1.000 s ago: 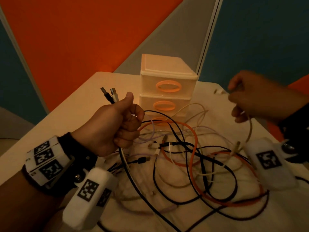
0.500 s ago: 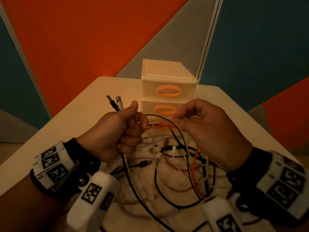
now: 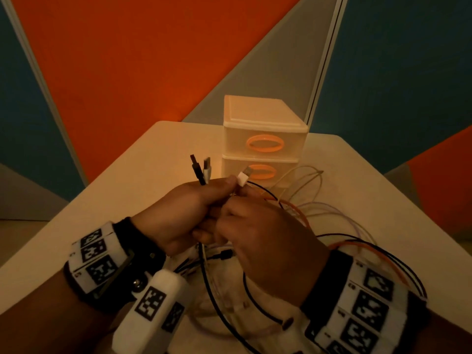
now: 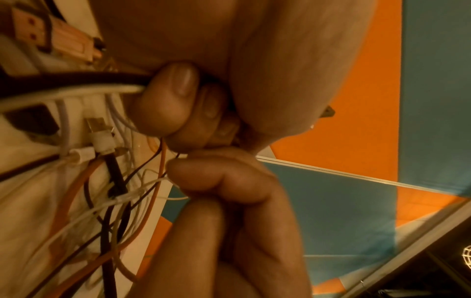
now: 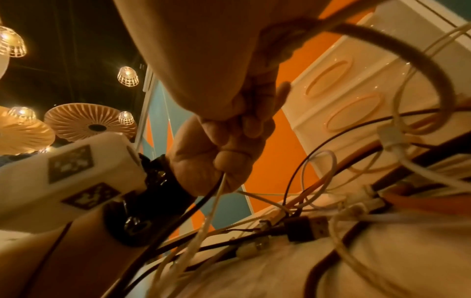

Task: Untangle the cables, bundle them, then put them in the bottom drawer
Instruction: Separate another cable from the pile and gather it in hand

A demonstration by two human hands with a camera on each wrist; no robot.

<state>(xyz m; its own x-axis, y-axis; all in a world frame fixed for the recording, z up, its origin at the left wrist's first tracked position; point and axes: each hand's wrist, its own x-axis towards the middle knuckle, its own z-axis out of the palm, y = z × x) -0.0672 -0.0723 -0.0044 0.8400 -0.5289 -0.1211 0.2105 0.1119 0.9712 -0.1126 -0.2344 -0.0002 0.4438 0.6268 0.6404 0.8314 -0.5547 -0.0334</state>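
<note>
- Right hand (image 3: 265,233): moved in from far right, now against left hand (image 3: 184,215).
- White plug (image 3: 242,178): newly raised beside fist, pinched by right hand.

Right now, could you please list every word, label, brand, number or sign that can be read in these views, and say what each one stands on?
No readable words, brands or numbers appear in any view.
Left wristband: black-and-white square marker codes, patterns only, no text.
Right wristband: the same kind of marker codes; small marks beside them are too blurred to read.
Left wrist camera housing: marker codes, no text.
Drawer unit: plain, unlabelled.
</note>
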